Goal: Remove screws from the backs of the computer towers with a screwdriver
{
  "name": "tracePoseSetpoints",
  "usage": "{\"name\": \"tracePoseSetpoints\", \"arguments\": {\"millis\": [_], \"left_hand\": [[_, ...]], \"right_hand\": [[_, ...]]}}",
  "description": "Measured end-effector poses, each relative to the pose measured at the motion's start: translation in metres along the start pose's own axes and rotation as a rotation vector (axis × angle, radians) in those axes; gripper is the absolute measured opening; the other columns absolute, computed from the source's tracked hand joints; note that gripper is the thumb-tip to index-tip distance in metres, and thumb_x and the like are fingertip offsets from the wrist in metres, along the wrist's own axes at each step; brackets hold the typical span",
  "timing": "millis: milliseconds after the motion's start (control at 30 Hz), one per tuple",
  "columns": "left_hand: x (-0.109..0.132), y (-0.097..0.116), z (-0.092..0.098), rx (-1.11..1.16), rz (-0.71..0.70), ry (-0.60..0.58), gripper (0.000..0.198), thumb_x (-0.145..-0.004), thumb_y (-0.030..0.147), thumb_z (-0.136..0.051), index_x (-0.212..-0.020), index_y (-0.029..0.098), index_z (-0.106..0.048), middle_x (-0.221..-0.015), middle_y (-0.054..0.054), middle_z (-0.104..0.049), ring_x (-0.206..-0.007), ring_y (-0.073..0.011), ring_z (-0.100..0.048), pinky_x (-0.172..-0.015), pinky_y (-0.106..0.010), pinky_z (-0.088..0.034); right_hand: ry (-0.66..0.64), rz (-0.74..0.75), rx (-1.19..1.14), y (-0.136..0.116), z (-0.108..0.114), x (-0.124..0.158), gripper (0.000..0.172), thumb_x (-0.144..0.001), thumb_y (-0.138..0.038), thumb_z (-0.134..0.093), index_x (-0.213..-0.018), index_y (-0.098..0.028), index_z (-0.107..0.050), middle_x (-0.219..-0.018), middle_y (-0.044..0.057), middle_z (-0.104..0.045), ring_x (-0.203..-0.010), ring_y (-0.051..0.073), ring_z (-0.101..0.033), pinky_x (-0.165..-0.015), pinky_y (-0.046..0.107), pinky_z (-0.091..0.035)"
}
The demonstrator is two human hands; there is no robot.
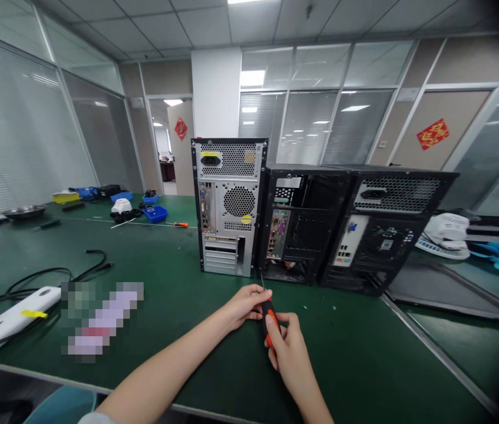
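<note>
A screwdriver (pixel 273 318) with a black and orange-red handle points away from me, its thin shaft reaching toward the lower edges of the computer cases. My right hand (pixel 288 344) is wrapped round the handle. At the front end of the handle, my left hand (pixel 245 305) is closed, thumb and fingers pinching near the shaft. Just beyond stands a computer case (pixel 225 229) with a silver back panel. Beside it are a black case (pixel 304 229) with an open upper bay and another black case (pixel 377 235). Whether the tip touches anything I cannot tell.
A white power strip (pixel 15 321) and black cables (pixel 68 274) lie at left, near a blurred-out patch (pixel 105 321). Farther back are a blue tray (pixel 155 214), an orange screwdriver (pixel 181 224) and a metal bowl (pixel 23 212). A dark flat panel (pixel 448 288) lies at right.
</note>
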State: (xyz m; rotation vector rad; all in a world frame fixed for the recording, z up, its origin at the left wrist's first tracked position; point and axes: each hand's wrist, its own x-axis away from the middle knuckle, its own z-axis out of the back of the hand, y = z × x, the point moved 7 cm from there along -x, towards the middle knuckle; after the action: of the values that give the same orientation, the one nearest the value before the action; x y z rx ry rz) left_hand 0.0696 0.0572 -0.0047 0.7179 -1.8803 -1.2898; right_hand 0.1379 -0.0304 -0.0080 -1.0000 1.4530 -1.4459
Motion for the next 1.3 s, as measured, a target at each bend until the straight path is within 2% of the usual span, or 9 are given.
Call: {"name": "tracePoseSetpoints", "arguments": {"millis": [100,333,500,733,1300], "left_hand": [[0.000,0.000,0.001,-0.001,-0.004,0.002,0.052,-0.051,0.053,-0.072,-0.076,0.017,-0.046,-0.063,0.005,-0.052,-0.050,-0.0036,-0.046,-0.049,-0.018,-0.035],[-0.003,-0.001,0.002,-0.012,-0.009,0.000,0.051,-0.052,0.053,-0.072,-0.077,0.016,-0.047,-0.063,0.005,-0.052,-0.050,-0.0036,-0.046,-0.049,-0.017,-0.034],[-0.002,0.000,0.002,-0.013,-0.009,0.016,0.051,-0.052,0.053,-0.072,-0.077,0.016,-0.048,-0.064,0.005,-0.053,-0.051,-0.0035,-0.046,-0.050,-0.018,-0.035],[-0.004,0.000,0.003,-0.009,-0.007,0.028,0.051,-0.050,0.053,-0.073,-0.075,0.016,-0.048,-0.063,0.005,-0.053,-0.051,-0.0036,-0.046,-0.051,-0.018,-0.035],[-0.005,-0.001,0.003,0.038,-0.026,0.005,0.048,-0.050,0.047,-0.075,-0.077,0.015,-0.051,-0.071,0.003,-0.053,-0.065,-0.0079,-0.050,-0.064,-0.023,-0.039]], "right_hand": [[-0.042,-0.037,-0.040,0.000,-0.004,0.002,0.044,-0.071,-0.062,-0.047,-0.086,-0.022,-0.035,-0.049,-0.010,-0.047,-0.028,0.004,-0.031,-0.029,0.016,-0.018],[-0.023,-0.089,-0.167,0.003,-0.008,0.003,0.051,-0.067,-0.067,-0.050,-0.087,-0.022,-0.034,-0.049,-0.011,-0.047,-0.027,0.003,-0.032,-0.029,0.013,-0.016],[-0.002,-0.118,-0.321,0.001,-0.012,0.008,0.043,-0.073,-0.061,-0.048,-0.088,-0.023,-0.035,-0.049,-0.012,-0.048,-0.027,0.002,-0.030,-0.029,0.012,-0.016],[-0.009,-0.158,-0.501,-0.001,-0.020,0.013,0.038,-0.074,-0.058,-0.050,-0.084,-0.024,-0.036,-0.052,-0.010,-0.051,-0.026,0.002,-0.030,-0.029,0.011,-0.016],[0.052,-0.213,-0.708,0.004,-0.026,0.017,0.031,-0.079,-0.053,-0.044,-0.074,-0.022,-0.039,-0.052,-0.009,-0.047,-0.030,0.002,-0.028,-0.030,0.014,-0.016]]}}
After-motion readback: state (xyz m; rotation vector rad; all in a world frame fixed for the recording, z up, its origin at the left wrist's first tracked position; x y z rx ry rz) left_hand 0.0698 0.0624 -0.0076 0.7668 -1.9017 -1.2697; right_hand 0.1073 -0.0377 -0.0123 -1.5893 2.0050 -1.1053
